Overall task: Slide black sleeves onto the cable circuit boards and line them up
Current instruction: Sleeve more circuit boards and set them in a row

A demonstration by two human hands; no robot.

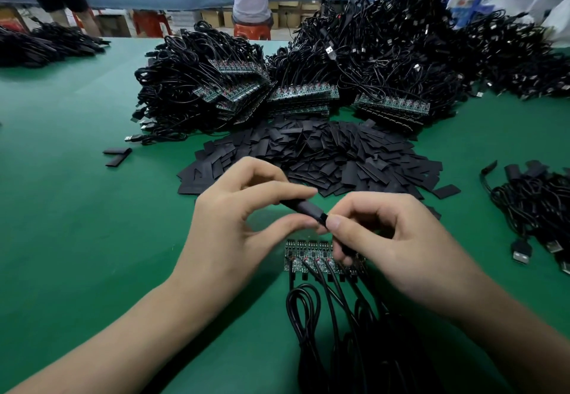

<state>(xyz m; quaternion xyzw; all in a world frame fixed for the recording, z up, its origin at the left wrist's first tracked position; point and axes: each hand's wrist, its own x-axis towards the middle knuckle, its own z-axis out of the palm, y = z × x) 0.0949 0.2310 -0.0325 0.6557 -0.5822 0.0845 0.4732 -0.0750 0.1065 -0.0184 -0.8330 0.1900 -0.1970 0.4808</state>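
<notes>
A black sleeve [303, 207] is held just above the green table between both hands. My left hand [237, 224] pinches its far end with thumb and forefinger. My right hand [388, 239] pinches its near end at the fingertips. Under the hands lies a row of small green circuit boards [308, 255], side by side, bare, with black cables [311, 316] running toward me. The right part of that row is hidden by my right hand. A big heap of loose black sleeves [324, 156] lies just beyond my hands.
Stacks of circuit boards with bundled cables [240, 91] stand behind the sleeve heap. More cable piles lie at the back right [462, 48], far right [536, 205] and far left [46, 42]. Two stray sleeves [117, 154] lie at the left. People stand at a bench behind.
</notes>
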